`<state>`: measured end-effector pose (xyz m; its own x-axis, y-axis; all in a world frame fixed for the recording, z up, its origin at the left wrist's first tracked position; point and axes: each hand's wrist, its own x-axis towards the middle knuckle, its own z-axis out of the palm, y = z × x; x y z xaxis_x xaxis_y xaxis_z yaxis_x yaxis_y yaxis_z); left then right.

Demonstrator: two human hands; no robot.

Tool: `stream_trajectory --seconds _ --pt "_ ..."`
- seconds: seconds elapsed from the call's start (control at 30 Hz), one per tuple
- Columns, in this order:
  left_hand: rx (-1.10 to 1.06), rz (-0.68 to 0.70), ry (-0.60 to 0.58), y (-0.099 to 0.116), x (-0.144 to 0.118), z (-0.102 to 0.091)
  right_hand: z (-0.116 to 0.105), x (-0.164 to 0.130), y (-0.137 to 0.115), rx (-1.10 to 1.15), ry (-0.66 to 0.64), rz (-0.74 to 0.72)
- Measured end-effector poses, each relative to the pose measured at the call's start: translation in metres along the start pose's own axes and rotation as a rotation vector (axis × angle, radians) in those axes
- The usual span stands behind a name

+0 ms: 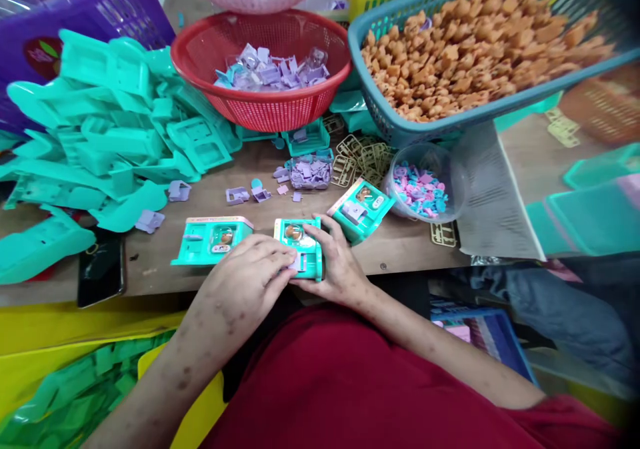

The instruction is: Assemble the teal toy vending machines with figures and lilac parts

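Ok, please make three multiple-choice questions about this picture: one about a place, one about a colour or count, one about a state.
1. Where is the phone?
A. in the red basket
B. on the table's left edge
C. in the blue basket

2. What colour are the pieces in the red basket?
A. lilac
B. orange
C. black

3. How is the middle toy held?
A. lying untouched
B. by the left hand only
C. by both hands

Answers:
1 B: it lies flat beside the teal pile.
2 A: lilac parts fill it.
3 C: the left hand and right hand both grip it.
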<state>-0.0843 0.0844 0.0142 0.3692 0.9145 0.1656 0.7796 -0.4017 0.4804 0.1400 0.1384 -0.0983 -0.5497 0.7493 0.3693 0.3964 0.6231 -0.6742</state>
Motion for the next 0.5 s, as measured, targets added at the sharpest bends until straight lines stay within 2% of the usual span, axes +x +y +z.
stream_trajectory --seconds 0.13,0.2,0.37,0.43,0.5 --pt "0.125 -0.01 -0.068 0.003 0.003 -0.007 -0.001 0.002 -0.002 0.013 -0.004 0.007" --pt "0.182 -0.024 -0.055 0.011 0.0 -0.005 -0.002 0.002 -0.003 0.013 0.001 0.019" --pt "0.357 -0.084 0.184 0.052 -0.021 0.023 0.0 0.001 -0.004 0.014 0.018 0.014" --pt "0.379 -0.101 0.221 0.064 -0.03 0.037 0.001 0.001 -0.004 0.01 0.026 0.015" --pt "0.394 -0.11 0.207 0.068 -0.035 0.045 0.001 0.001 -0.004 0.005 0.027 0.019"
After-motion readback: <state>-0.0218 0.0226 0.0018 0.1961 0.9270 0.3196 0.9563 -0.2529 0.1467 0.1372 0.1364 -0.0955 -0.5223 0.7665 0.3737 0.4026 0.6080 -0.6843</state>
